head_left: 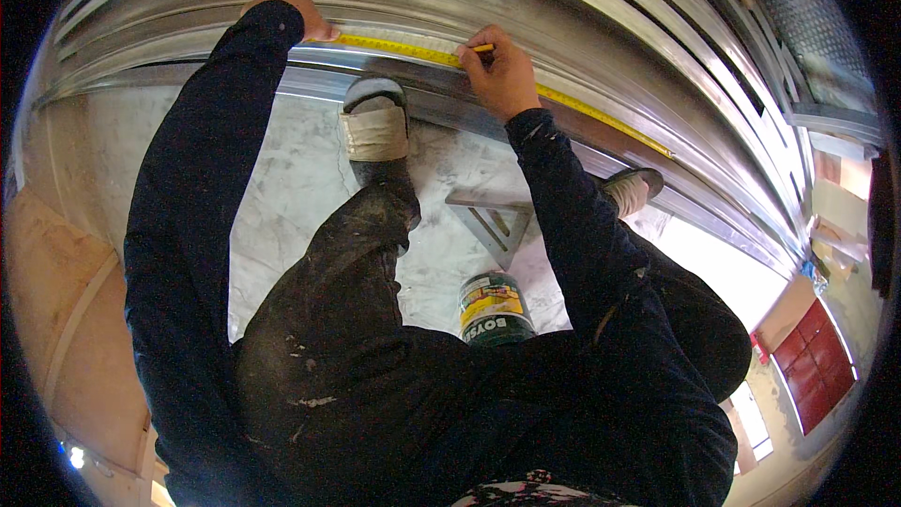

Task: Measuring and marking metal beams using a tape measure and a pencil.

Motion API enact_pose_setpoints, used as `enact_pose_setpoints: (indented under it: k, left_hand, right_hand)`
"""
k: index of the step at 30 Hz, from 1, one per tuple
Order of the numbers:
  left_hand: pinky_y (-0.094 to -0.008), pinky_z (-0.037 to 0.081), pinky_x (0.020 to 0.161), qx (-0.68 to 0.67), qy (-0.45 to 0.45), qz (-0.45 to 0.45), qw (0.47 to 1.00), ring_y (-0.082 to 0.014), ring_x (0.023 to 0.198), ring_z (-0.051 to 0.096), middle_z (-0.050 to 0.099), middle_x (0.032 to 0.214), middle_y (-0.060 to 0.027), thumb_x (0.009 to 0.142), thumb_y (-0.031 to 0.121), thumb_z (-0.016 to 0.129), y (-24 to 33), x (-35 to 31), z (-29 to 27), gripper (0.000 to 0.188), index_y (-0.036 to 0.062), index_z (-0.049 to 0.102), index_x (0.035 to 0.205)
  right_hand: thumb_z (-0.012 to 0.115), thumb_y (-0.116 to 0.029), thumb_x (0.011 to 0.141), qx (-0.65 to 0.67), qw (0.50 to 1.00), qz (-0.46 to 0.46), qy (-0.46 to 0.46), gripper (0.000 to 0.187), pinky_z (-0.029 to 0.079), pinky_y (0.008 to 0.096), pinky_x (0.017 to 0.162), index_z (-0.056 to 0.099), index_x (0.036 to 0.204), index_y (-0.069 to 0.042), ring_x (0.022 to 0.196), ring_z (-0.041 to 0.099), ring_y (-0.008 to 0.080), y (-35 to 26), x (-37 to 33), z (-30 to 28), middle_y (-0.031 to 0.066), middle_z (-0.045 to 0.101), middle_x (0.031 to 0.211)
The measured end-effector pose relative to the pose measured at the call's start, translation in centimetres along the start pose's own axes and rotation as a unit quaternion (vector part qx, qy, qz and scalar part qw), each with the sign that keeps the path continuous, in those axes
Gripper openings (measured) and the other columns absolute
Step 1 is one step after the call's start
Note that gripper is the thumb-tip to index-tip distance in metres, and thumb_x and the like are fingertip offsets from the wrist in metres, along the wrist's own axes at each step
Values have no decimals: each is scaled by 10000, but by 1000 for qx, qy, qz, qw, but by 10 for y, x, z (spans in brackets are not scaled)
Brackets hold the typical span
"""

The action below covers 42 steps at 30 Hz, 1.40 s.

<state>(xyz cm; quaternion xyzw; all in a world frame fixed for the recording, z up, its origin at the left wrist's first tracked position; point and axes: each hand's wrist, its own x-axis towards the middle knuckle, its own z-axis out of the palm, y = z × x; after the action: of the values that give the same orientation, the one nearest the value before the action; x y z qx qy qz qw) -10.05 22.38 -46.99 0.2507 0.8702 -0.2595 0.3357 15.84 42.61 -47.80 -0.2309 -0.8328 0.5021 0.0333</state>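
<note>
A yellow tape measure [601, 115] lies stretched along long silvery metal channels [413, 2] at the far side. My left hand [293, 11] is closed at the tape's left end, its thumb against the blade; most of its fingers are hidden behind the sleeve and metal. Farther right, my right hand [505, 75] pinches a short yellow pencil [484, 48] just over the blade, its fingertips close to the tape's edge. Past this hand the tape runs on to the right, resting on the metal.
Between my legs stand a grey triangular square [495, 222] and a green and yellow paint can [495, 308] on the pale, smudged floor [291, 155]. My slippered feet [377, 136] are near the channels. More metal lengths [741, 84] stack at right; a red door [815, 366] is beyond.
</note>
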Motion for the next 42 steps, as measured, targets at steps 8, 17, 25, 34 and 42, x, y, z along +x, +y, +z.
enact_pose_setpoints:
  k: [8, 17, 25, 34, 42]
  left_hand:
    - [-429, 511, 929, -9, 17, 0, 1000, -282, 1050, 671, 687, 1156, -146, 731, 602, 736, 2, -8, -6, 659, 80, 711, 1134]
    - [-436, 511, 918, -7, -9, 0, 1000, -291, 1035, 674, 699, 1115, -153, 724, 606, 740, 4, -7, -8, 661, 77, 715, 1120]
    - [-428, 524, 883, -15, -23, -5, 1000, -286, 986, 688, 709, 1073, -159, 730, 592, 745, 6, -18, -16, 612, 84, 739, 1070]
    - [-429, 530, 876, -14, -17, -12, 1000, -285, 988, 690, 706, 1093, -149, 732, 599, 746, 6, -12, -12, 633, 86, 730, 1103]
    - [-440, 525, 899, 4, -32, -14, 999, -289, 1020, 680, 690, 1138, -162, 743, 620, 732, 5, 1, -1, 675, 80, 710, 1148]
  right_hand:
    - [677, -159, 893, -125, 982, -130, 61, 141, 524, 293, 694, 588, 924, -55, 722, 661, 189, -6, 4, 0, 90, 658, 811]
    - [692, -128, 892, 23, 1000, 2, 6, 138, 530, 285, 718, 592, 933, -41, 769, 650, 150, 6, -3, -13, 85, 658, 851]
    - [698, -177, 892, 5, 999, 11, -33, 175, 538, 294, 727, 606, 948, -39, 775, 669, 168, 4, -1, -13, 99, 674, 844]
    - [690, -184, 892, 10, 998, 27, -57, 178, 537, 303, 707, 601, 945, -40, 756, 671, 182, -3, 1, -18, 107, 674, 836]
    - [675, -162, 886, -151, 982, -106, -25, 153, 527, 353, 711, 589, 950, -54, 744, 654, 264, -2, 8, -11, 123, 644, 830]
